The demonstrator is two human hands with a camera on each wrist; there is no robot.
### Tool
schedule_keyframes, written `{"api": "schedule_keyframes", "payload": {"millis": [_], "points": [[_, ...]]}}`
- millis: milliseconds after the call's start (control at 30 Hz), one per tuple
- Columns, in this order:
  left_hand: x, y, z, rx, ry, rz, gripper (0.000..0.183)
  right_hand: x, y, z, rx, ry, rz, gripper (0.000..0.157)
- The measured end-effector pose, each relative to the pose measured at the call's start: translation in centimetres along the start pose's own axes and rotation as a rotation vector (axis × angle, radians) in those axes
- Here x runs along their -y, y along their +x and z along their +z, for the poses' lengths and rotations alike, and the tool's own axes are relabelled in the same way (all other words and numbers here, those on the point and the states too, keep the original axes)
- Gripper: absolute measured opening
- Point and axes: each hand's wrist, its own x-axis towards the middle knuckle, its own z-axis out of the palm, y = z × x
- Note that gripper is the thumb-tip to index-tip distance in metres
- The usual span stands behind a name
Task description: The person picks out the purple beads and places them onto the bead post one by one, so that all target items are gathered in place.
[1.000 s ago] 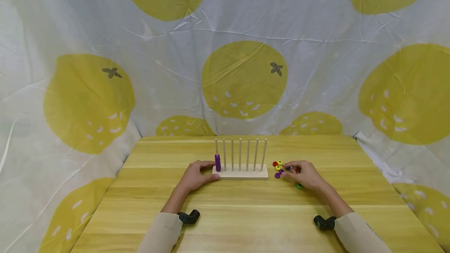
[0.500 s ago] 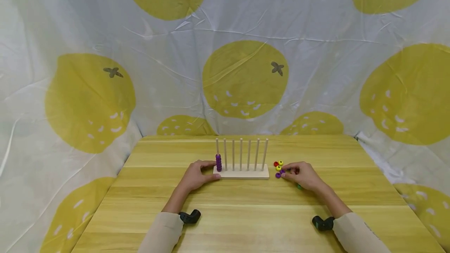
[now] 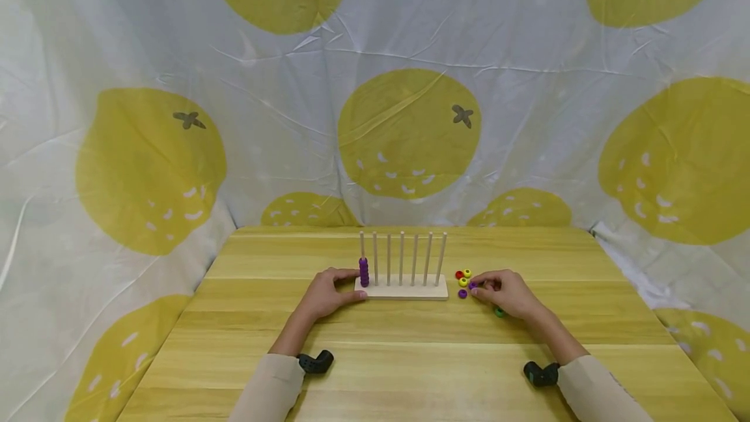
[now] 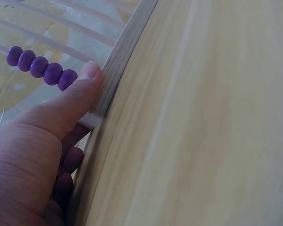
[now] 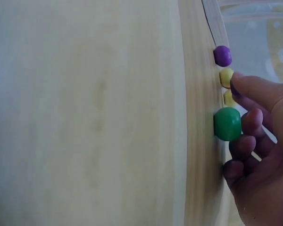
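My left hand (image 3: 325,293) grips the left end of a wooden peg stand (image 3: 404,290), thumb on the front edge of its base and fingers behind. Several purple beads (image 4: 38,67) are stacked on the stand's leftmost peg; the other pegs are bare. To the right of the stand, my right hand (image 3: 508,293) pinches a purple bead (image 3: 472,286) between thumb and index finger, low over the table. The thumb hides most of that bead in the right wrist view. Another purple bead (image 3: 463,294) lies just left of the fingertips. A green bead (image 5: 228,124) sits below the hand's curled fingers.
Two yellow beads (image 3: 463,282) and a red bead (image 3: 459,275) lie between the stand and my right hand. The wooden table (image 3: 398,370) reaches back to a hanging cloth (image 3: 515,135) printed with yellow fruit.
My right fingertips have come together on the purple bead, which has shifted slightly right, away from the other purple bead. My left hand keeps its hold on the stand.
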Motion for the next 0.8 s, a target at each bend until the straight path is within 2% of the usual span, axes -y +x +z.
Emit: {"api": "schedule_keyframes", "payload": {"millis": [333, 567, 800], "points": [[0.1, 0.1, 0.0, -0.001, 0.003, 0.009, 0.060, 1.5, 0.0, -1.0, -0.020, -0.029, 0.006, 0.024], [0.2, 0.2, 0.0, -0.002, 0.002, 0.012, 0.060, 3.7, 0.3, -2.4, -0.029, -0.007, -0.084, 0.028], [0.0, 0.0, 0.0, -0.001, -0.003, 0.009, 0.060, 6.0, 0.4, -3.8, -0.033, -0.015, -0.123, 0.028]]}}
